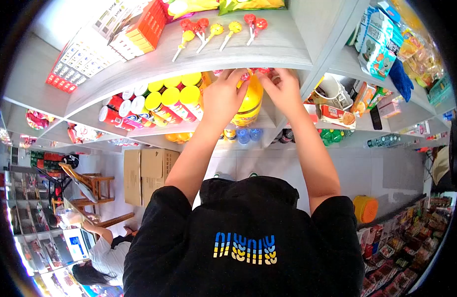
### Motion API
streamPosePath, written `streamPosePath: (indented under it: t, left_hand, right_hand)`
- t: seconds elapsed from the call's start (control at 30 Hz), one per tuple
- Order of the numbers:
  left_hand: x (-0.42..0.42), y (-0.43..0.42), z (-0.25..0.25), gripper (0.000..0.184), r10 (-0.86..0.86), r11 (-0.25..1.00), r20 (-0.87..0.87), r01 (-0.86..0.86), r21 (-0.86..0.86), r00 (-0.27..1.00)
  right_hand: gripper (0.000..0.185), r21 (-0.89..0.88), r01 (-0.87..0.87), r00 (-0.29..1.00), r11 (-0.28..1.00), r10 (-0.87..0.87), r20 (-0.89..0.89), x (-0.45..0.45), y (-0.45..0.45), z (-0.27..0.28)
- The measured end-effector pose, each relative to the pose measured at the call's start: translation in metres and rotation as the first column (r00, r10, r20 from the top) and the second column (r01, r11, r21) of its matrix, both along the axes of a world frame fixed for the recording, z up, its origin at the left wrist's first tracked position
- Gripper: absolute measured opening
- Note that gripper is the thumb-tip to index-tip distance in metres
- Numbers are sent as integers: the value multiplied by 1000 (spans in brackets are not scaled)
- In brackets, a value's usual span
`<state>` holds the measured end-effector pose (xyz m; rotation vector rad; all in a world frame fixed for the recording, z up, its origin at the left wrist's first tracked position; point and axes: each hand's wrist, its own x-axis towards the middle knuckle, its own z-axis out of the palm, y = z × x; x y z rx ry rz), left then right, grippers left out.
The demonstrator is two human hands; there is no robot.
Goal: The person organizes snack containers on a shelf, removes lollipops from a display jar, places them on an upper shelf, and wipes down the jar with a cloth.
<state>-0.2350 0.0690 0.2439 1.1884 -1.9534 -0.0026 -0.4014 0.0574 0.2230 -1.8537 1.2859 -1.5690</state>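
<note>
Two bare hands reach in just under the front edge of a pale shelf (285, 52), at the top of a big yellow jar (248, 108). The left hand (226, 95) has its fingers bent and part open, right by a red lolly (245, 75). The right hand (282, 93) has its fingers curled part open too, beside another red lolly (263, 71). I can't tell if either grip is pinched tight on its lolly or just touching it. Up on the shelf, red lollies (261, 24) and yellow lollies (216, 28) lie on their sides with their white sticks pointing out. Orange boxes (139, 35) stand to the left of them, and bright bags (193, 7) sit behind. Lower down, left of the jar, tubs with yellow lids (171, 96) stand in rows. A brown cardboard box (150, 171) is on the floor. Far to the left, another person (107, 255) sits near a laptop (79, 243).
</note>
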Motion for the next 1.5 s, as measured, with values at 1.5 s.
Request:
streamPosePath:
  t: [1.5]
  left_hand:
    - [81,-84,136,40,267,943,319,-315,110,910]
  right_hand:
    - [31,-132,480,566,867,-421,-709,33,-33,145]
